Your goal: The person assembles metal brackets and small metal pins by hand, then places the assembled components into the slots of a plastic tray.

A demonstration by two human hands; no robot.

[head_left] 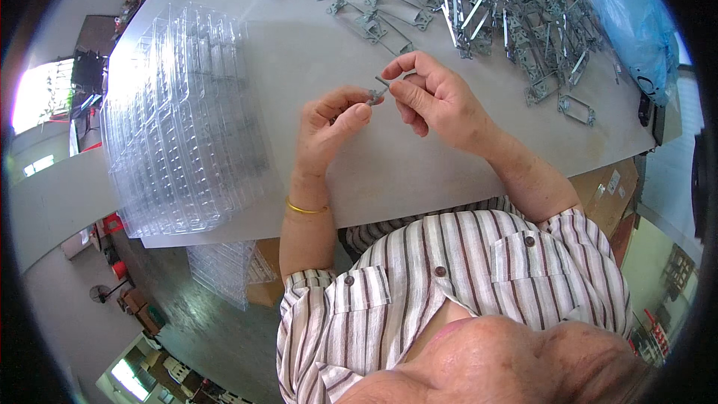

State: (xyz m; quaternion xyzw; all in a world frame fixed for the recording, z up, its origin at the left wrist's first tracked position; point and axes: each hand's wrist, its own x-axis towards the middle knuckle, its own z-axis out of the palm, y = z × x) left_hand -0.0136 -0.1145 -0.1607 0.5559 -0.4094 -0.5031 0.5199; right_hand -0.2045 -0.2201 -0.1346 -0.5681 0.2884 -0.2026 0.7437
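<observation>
Over the middle of the table, my left hand (327, 126) is closed, pinching a small grey metal bracket (375, 96) between thumb and fingers. Most of that bracket is hidden by the fingers. My right hand (443, 99) meets it from the right, its thumb and forefinger closed around a thin grey bar (382, 81) at the bracket. Whether the bar is joined to the bracket cannot be made out. Beyond both hands lies a heap of similar metal brackets (535, 26), long frames with plates at their ends. Several looser brackets (374, 21) lie left of the heap.
Stacked clear plastic trays (187, 120) cover the left side of the white table (299, 67). A blue plastic bag (634, 30) sits at the far right. Below the table edge are more clear trays (222, 265) and a cardboard box (609, 187).
</observation>
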